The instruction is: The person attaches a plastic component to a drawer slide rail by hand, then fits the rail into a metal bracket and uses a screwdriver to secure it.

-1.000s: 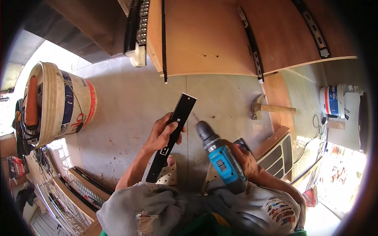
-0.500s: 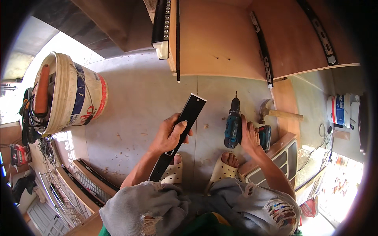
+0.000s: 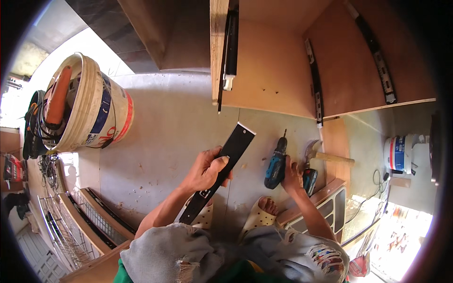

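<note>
My left hand [image 3: 206, 170] is closed around a long black drawer slide [image 3: 238, 144], tilted so its far end leans right. The slide's near end reaches down to my left knee. To the right, my right hand [image 3: 292, 178] is wrapped over the handle of a blue-and-black cordless drill [image 3: 275, 166], between its body and its battery [image 3: 309, 180]. The drill is low by the floor with its bit pointing away from me; whether it touches the floor I cannot tell. Just right of it lies a hammer [image 3: 332, 158] with a wooden handle.
Ahead stands a wooden cabinet [image 3: 264, 61] with black slides [image 3: 317, 89] on its panels. At left is a white bucket [image 3: 101, 108] holding an orange-handled tool and cords. Wire racks [image 3: 89, 226] lie at lower left, a framed panel [image 3: 325, 207] at right, a smaller bucket [image 3: 401, 153] beyond.
My right hand has closed further round the drill's handle, and the drill has turned slightly, its bit now leaning right. The left hand still holds the slide. The whole view has shifted a little.
</note>
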Demonstrator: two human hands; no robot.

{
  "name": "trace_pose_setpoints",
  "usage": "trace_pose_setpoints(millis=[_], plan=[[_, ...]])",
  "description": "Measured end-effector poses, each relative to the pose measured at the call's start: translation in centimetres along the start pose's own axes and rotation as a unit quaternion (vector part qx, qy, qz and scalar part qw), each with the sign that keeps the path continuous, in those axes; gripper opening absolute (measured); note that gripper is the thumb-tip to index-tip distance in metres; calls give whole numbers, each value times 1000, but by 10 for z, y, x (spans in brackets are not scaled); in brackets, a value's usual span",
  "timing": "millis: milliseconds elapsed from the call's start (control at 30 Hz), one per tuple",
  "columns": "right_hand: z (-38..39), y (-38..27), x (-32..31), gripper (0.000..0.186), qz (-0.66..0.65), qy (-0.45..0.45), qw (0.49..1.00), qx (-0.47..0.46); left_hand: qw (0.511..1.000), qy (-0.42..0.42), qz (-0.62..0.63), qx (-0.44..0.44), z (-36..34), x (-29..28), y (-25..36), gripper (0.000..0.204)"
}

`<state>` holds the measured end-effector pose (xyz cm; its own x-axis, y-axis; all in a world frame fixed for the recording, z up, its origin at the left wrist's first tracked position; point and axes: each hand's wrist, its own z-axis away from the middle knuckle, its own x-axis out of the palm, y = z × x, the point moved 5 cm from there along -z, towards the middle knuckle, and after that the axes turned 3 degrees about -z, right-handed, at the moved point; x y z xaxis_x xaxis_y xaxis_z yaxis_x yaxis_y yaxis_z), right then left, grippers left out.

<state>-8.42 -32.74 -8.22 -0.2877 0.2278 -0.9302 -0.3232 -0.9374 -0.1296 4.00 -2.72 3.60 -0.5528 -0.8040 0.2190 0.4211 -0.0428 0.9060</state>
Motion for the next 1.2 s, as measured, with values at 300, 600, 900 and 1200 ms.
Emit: trace_pose_setpoints(millis=[300, 600, 900, 1200], plan=[[0, -75, -171, 64, -349, 95, 921, -146, 991, -52, -76, 93, 8, 40, 38, 24], [28, -129, -226, 38, -554, 53, 797, -233, 986, -99, -65, 119, 14, 56, 52, 24], [50, -137, -240, 32, -468, 83, 823, -310, 972, -149, -81, 160, 33, 59, 54, 22], [66, -151, -232, 57, -650, -25, 675, -347, 961, -236, -12, 143, 47, 71, 61, 22]])
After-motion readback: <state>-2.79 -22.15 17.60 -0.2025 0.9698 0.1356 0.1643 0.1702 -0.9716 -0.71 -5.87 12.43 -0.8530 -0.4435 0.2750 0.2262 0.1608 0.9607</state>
